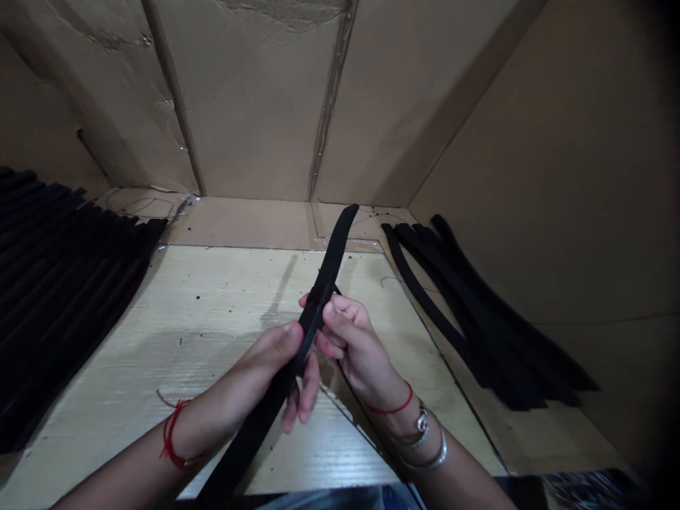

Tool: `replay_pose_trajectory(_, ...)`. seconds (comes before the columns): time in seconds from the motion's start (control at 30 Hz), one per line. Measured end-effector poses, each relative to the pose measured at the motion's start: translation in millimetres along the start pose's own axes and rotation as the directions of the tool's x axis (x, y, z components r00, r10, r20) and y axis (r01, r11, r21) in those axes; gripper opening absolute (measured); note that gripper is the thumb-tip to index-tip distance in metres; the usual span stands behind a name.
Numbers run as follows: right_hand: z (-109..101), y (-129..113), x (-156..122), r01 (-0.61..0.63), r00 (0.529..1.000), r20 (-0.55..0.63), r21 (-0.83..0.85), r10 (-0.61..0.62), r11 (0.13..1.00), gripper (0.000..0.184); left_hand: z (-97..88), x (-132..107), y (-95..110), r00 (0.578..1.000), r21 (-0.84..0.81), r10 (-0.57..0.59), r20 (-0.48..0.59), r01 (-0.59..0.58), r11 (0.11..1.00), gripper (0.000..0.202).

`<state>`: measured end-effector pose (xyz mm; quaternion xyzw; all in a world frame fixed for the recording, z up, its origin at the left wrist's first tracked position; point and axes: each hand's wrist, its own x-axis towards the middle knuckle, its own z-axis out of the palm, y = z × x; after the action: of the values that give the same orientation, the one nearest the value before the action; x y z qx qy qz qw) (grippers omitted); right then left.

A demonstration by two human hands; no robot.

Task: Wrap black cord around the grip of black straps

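In the head view, holds a black strip [334, 255] aslant above a pale board [223, 297], far end reaching past the far edge, near end running out of view. Grips it with the left hand [268, 354], thumb on top, fingers loosely curled beneath; pinches it farther along with the right hand [361, 343], thumb at its right edge, fingers partly hidden. Has wide board leftward to stacked strips [53, 297], less rightward to a loose bundle [489, 333] beside the cardboard wall [563, 184].
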<state>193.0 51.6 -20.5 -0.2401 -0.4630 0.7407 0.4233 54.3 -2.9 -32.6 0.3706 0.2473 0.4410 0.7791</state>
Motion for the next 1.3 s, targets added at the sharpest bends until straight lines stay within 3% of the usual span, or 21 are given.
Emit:
replay_pose_trajectory(0.1, 0, 1, 2, -0.018, 1.0, -0.011, 0.006, 0.018, 1.0, 0.026, 0.8, 0, 3, 0.994, 0.168, 0.034, -0.104, -0.016, 0.986, 0.028)
replay_pose_trajectory(0.17, 0, 2, 3, -0.038, 0.999, 0.015, 0.021, 0.038, 0.999, 0.024, 2.0, -1, 4, 0.995, 0.114, 0.036, -0.096, -0.025, 0.993, 0.025)
replay_pose_trajectory(0.3, 3, 4, 3, -0.053, 0.999, 0.01, 0.073, 0.052, 0.996, 0.02, 2.6, -2, 1, 0.993, -0.153, 0.105, 0.052, -0.096, 0.984, 0.025)
replay_pose_trajectory(0.4, 5, 5, 1, -0.024, 0.998, -0.053, 0.045, 0.027, 0.999, 0.023, -0.3, -1, -4, 0.967, -0.298, 0.124, 0.224, -0.053, 0.953, 0.023)
replay_pose_trajectory(0.47, 6, 6, 0, 0.0, 0.997, -0.079, 0.002, 0.001, 1.0, 0.024, -2.3, 0, -5, 0.964, -0.29, 0.08, 0.254, -0.004, 0.957, 0.027)
replay_pose_trajectory(0.57, 5, 7, 0, 0.042, 0.992, -0.12, -0.041, -0.047, 0.998, 0.023, -2.6, 0, -1, 0.999, -0.081, 0.002, 0.053, 0.002, 0.997, 0.03)
replay_pose_trajectory(0.63, 4, 7, 0, 0.071, 0.984, -0.16, -0.057, -0.079, 0.996, 0.024, -0.6, -1, 4, 0.99, 0.073, 0.048, -0.136, -0.039, 0.997, 0.023)
replay_pose_trajectory(0.73, 3, 4, 1, 0.094, 0.986, -0.13, -0.061, -0.101, 0.994, 0.022, 3.7, -4, 11, 0.966, 0.16, 0.12, -0.228, -0.085, 0.983, 0.02)
replay_pose_trajectory(0.83, 3, 1, 0, 0.043, 0.999, 0.017, -0.007, -0.043, 0.999, 0.022, 4.5, -4, 10, 0.981, 0.017, 0.112, -0.155, -0.111, 0.994, 0.028)
replay_pose_trajectory(0.9, 3, 0, 0, -0.012, 0.996, 0.086, 0.037, 0.009, 0.999, 0.031, 1.6, -3, 5, 0.992, -0.159, 0.122, -0.04, -0.127, 0.979, 0.032)
replay_pose_trajectory(1.0, 2, 1, 0, -0.034, 0.995, 0.097, 0.066, 0.028, 0.997, 0.033, -4.8, 0, -2, 0.976, -0.398, 0.115, 0.185, -0.033, 0.917, 0.036)
replay_pose_trajectory(1.07, 1, 1, 0, 0.003, 0.998, 0.06, 0.059, -0.007, 0.998, 0.027, -6.8, 1, -5, 0.966, -0.438, 0.066, 0.25, 0.052, 0.897, 0.036)
replay_pose_trajectory(1.13, 1, 2, 1, 0.037, 0.999, 0.01, 0.031, -0.037, 0.999, 0.024, -5.3, 3, -4, 0.981, -0.341, 0.007, 0.194, 0.06, 0.938, 0.04)
replay_pose_trajectory(1.2, 1, 3, 1, 0.036, 0.998, -0.048, -0.007, -0.036, 0.999, 0.025, -1.1, 3, 0, 1.0, -0.12, -0.013, 0.023, 0.016, 0.993, 0.039)
replay_pose_trajectory(1.3, 3, 5, 2, -0.014, 0.994, -0.113, -0.05, 0.008, 0.999, 0.027, 4.8, 1, 8, 0.98, 0.126, 0.018, -0.198, 0.007, 0.992, 0.03)
